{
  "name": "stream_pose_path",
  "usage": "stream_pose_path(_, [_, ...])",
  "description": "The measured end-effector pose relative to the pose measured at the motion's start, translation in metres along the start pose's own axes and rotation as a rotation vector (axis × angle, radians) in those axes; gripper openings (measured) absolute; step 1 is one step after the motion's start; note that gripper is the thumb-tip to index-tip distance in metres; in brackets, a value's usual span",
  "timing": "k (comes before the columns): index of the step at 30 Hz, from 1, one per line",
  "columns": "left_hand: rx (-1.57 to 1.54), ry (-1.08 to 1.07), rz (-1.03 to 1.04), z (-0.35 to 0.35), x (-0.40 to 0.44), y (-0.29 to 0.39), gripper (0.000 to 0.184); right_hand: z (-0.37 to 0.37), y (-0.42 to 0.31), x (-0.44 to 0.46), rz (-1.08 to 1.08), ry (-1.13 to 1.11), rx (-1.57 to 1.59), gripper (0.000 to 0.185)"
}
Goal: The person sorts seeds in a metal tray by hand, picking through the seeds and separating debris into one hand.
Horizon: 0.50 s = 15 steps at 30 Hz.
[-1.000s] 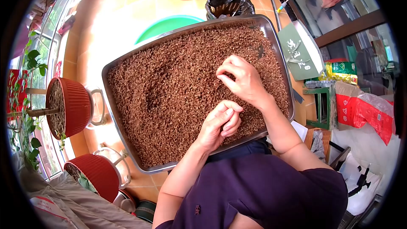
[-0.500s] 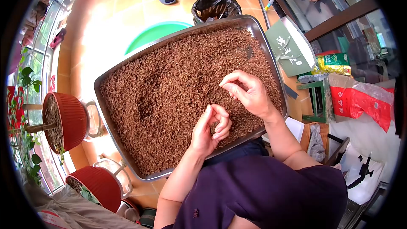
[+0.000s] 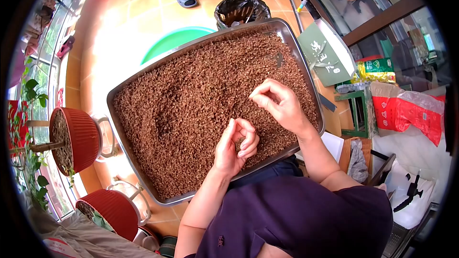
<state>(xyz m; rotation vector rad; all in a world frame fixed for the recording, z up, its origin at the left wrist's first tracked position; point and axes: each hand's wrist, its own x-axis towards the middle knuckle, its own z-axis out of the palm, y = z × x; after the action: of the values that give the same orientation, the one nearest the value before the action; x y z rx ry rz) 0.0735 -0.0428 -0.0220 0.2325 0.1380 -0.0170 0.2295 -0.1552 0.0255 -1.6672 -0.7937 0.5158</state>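
Observation:
A large metal tray [image 3: 113,114] is filled with small, dry, reddish-brown husks [image 3: 191,95], which look like Sichuan peppercorns. My left hand [image 3: 235,145] hovers over the tray's near side, palm turned up and fingers curled in; whatever lies in the palm is too small to make out. To its right, my right hand [image 3: 281,105] is above the husks with thumb and forefinger tips pinched together. Anything between those fingertips is too tiny to name. The two hands are apart from each other.
Beyond the tray stand a black-lined bin [image 3: 241,10] and a green basin [image 3: 177,40]. Another person's slippered feet [image 3: 186,0] are farther off. Red plant pots [image 3: 79,138] line the left; a green box [image 3: 322,55] and a red-and-white bag [image 3: 406,112] are at right.
My left hand's fingers have shifted slightly, still curled. The right hand stays pinched in nearly the same spot. The view has moved a little.

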Motion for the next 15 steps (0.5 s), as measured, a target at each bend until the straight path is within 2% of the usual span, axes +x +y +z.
stream_pose_path(2, [-0.001,-0.018,-0.020,-0.003,0.001,-0.001,0.055,-0.003,-0.016,0.000,-0.293,-0.077,-0.204,0.005])
stream_pose_path(4, [-0.004,-0.056,-0.049,-0.010,0.003,-0.003,0.057,-0.003,-0.023,0.000,-0.412,-0.295,-0.292,0.011])
stream_pose_path(5, [-0.005,-0.005,-0.041,-0.010,0.003,-0.003,0.055,-0.003,-0.027,-0.001,-0.471,-0.405,-0.336,0.014])
stream_pose_path(6, [-0.006,0.045,-0.034,-0.004,0.002,-0.002,0.053,-0.003,-0.034,-0.002,-0.414,-0.469,-0.346,0.017])
stream_pose_path(8, [-0.006,0.146,-0.019,0.003,0.001,0.001,0.049,-0.009,-0.027,0.007,-0.357,-0.381,-0.236,0.016])
stream_pose_path(10, [-0.029,0.074,0.006,0.002,0.001,0.002,0.041,-0.020,-0.012,0.027,-0.247,-0.268,-0.049,0.019])
stream_pose_path(11, [-0.040,0.038,0.018,0.001,0.002,0.002,0.037,-0.028,0.008,0.043,-0.265,-0.117,-0.066,0.020])
stream_pose_path(12, [-0.071,-0.002,0.014,-0.001,0.002,0.002,0.028,-0.035,0.018,0.057,-0.148,0.037,-0.137,0.022])
stream_pose_path(13, [-0.062,-0.033,0.003,-0.003,0.002,0.001,0.029,-0.045,0.042,0.075,-0.196,0.173,-0.276,0.023])
stream_pose_path(15, [-0.046,-0.096,-0.019,-0.006,0.002,0.000,0.030,-0.057,0.074,0.103,-0.145,0.349,-0.391,0.026])
